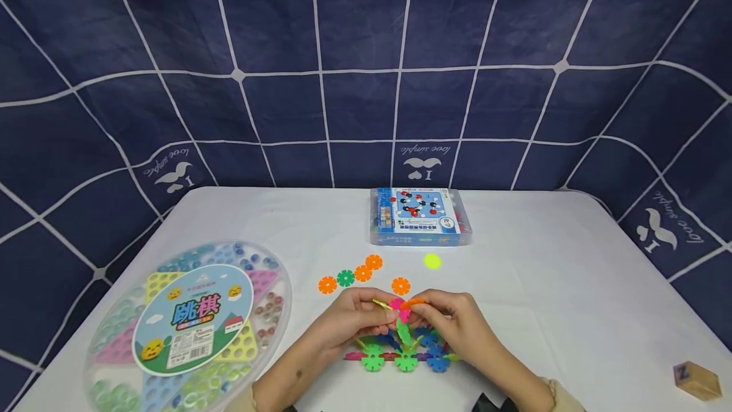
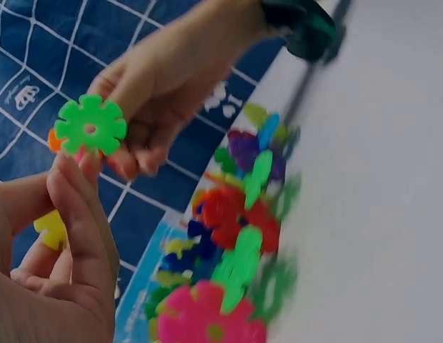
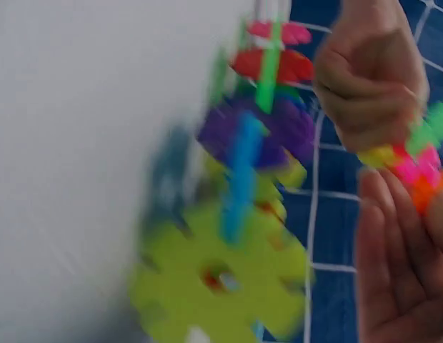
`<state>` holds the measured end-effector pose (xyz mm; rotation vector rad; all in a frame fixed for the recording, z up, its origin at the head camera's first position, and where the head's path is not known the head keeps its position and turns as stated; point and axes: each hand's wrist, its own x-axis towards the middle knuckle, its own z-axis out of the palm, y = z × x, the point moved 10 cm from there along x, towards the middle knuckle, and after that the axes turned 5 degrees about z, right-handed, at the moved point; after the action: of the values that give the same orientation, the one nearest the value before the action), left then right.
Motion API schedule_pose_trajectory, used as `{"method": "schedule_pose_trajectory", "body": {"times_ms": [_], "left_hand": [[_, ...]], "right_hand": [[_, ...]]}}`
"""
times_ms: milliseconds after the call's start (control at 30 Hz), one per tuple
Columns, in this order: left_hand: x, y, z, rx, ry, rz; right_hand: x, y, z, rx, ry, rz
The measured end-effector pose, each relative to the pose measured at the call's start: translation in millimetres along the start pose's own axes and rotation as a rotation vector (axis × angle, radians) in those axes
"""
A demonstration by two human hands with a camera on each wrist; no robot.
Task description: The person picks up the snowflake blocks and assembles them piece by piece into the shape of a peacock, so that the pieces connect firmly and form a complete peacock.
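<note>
My left hand [image 1: 366, 313] and right hand [image 1: 454, 316] meet over the table around a small cluster of notched plastic snowflake discs. My left fingers pinch its yellow side, by the pink disc [image 1: 396, 304]. On the other side my right thumb and fingers pinch the orange disc [image 1: 413, 302]. A green disc [image 2: 91, 127] stands out from the cluster, facing the left wrist camera. Below and behind the hands is a larger joined row of snowflake discs [image 1: 373, 358] in green, blue, red, purple and pink, partly hidden by the hands in the head view.
Loose orange discs [image 1: 328, 285], a green disc [image 1: 345, 278] and a yellow disc [image 1: 432, 262] lie beyond the hands. A clear boxed set [image 1: 423, 239] sits at the back. To the left lies a round Chinese checkers board [image 1: 286, 310]; a wooden block [image 1: 698, 381] is at far right.
</note>
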<state>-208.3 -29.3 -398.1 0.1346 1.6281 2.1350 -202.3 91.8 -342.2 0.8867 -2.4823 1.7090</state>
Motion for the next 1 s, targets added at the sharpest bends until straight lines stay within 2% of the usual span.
{"method": "schedule_pose_trajectory", "body": {"times_ms": [100,200,367,533,633,733,833,900,1000], "left_hand": [[1.8,5.8,-4.2,0.061,-0.005,0.038],[4.1,10.2,-8.8,0.107,-0.005,0.071],[4.5,14.8,-16.5,0.134,0.023,0.112],[4.4,20.8,-25.0,0.155,0.050,0.149],[5.1,22.4,-28.2,0.168,0.055,0.156],[5.9,20.6,-31.5,0.151,0.068,0.143],[6.6,18.0,-37.2,0.111,0.096,0.120],[7.1,16.7,-42.4,0.084,0.123,0.103],[7.7,16.0,-51.3,0.055,0.166,0.080]], "right_hand": [[4.9,7,-4,-0.003,-0.085,0.087],[11.7,22,-15,-0.033,-0.158,0.153],[29.8,63,-43,-0.215,-0.152,0.210],[39.3,90,-42,-0.407,-0.209,0.221],[42.5,95,-39,-0.539,-0.208,0.228],[41.4,98,-40,-0.671,-0.190,0.283],[35.9,97,-42,-0.741,-0.182,0.328],[32.8,92,-44,-0.773,-0.162,0.319],[31.8,81,-44,-0.841,-0.121,0.235]]}}
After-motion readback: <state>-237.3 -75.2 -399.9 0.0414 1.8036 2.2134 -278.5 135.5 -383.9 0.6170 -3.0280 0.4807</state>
